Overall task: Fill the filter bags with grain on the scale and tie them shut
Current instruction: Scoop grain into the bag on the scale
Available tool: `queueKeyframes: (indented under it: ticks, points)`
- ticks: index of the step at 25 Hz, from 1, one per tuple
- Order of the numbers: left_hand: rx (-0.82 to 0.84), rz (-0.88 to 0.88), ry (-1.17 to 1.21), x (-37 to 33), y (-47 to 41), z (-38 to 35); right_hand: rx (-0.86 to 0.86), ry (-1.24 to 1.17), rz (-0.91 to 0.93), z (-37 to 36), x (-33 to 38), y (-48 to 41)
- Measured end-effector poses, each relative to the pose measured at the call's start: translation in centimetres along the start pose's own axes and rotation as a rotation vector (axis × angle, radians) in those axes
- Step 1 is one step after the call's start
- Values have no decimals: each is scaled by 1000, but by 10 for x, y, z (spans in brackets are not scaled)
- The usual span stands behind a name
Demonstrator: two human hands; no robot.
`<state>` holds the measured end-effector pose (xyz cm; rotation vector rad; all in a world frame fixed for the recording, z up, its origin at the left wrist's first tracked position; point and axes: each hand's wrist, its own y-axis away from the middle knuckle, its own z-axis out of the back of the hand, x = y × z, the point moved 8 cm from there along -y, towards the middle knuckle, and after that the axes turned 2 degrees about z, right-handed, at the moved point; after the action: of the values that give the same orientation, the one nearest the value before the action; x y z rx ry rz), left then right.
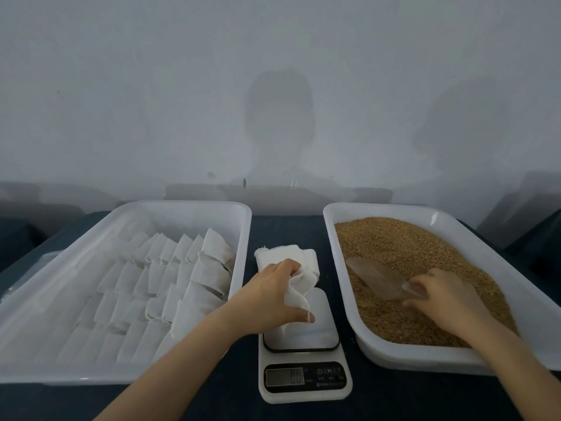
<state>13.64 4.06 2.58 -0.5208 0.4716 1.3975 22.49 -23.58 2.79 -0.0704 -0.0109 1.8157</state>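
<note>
Now, left hand (271, 296) pinching limp white filter bag (299, 288), right hand (443, 296) clasping clear scoop (376, 276) in grain (394, 238)

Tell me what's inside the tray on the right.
Brown grain fills the right tray. A clear scoop lies on it, its handle held by the right hand. The tray's floor is covered by grain.

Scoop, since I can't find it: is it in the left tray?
No, the scoop lies on the grain in the right tray, right hand on its handle.
</note>
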Motion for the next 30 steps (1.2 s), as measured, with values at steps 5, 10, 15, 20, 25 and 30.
queueKeyframes:
  ticks: [5, 10, 15, 20, 25, 30]
  points:
    - [7, 2, -33, 3, 1, -1, -59, -105, -32, 8, -5, -4]
    - [17, -1, -48, 4, -1, -3, -274, 144, 2, 46, -51, 12]
    - [21, -8, -86, 4, -1, -4, -212, 464, 48, 53, -82, 15]
    - [40, -8, -94, 3, 0, -6, -195, 354, 100, 32, -37, 15]
    - [53, -8, -79, 3, 0, -7, -157, 230, 103, 24, -15, 12]
    - [65, -11, -62, 3, -2, -8, -105, -179, 114, 13, -28, 11]
